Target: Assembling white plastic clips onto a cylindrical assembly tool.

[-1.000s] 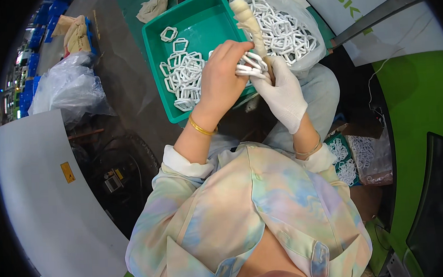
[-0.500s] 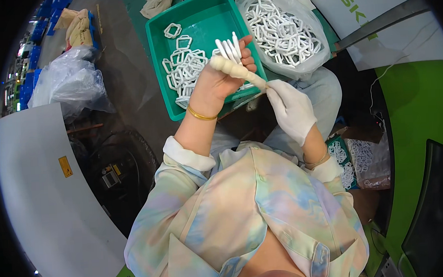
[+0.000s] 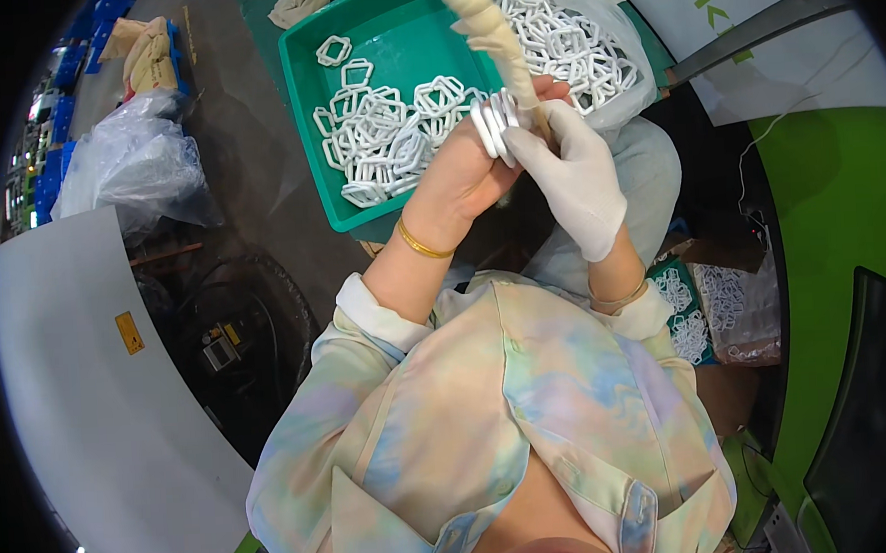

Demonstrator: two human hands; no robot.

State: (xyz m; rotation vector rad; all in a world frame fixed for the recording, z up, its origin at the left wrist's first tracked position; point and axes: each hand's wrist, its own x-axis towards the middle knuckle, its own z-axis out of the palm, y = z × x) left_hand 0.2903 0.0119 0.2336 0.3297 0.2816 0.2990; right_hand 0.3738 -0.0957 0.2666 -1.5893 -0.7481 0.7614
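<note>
My bare left hand (image 3: 470, 172), with a gold bangle at the wrist, holds several white angular plastic rings (image 3: 491, 132) side by side in its curled fingers. My right hand (image 3: 587, 194), in a white glove, grips the thin end of a stick wrapped in cream-coloured padding (image 3: 501, 48). The padded end points up and away, over the rings. Thumb and glove fingertips touch the near side of the ring stack, and the two hands meet there. Part of my left fingers is hidden behind the stick and the glove.
A green tray (image 3: 406, 43) with many loose white rings (image 3: 375, 130) lies ahead. Right of it stands a clear plastic bag (image 3: 617, 115) full of similar rings. More rings lie in boxes (image 3: 687, 309) at the lower right. A grey metal bar (image 3: 752, 50) juts in at right.
My right hand has moved up to the rings, and the padded stick has swung from pointing left to pointing upward. My left hand has shifted right, turning the rings toward the glove.
</note>
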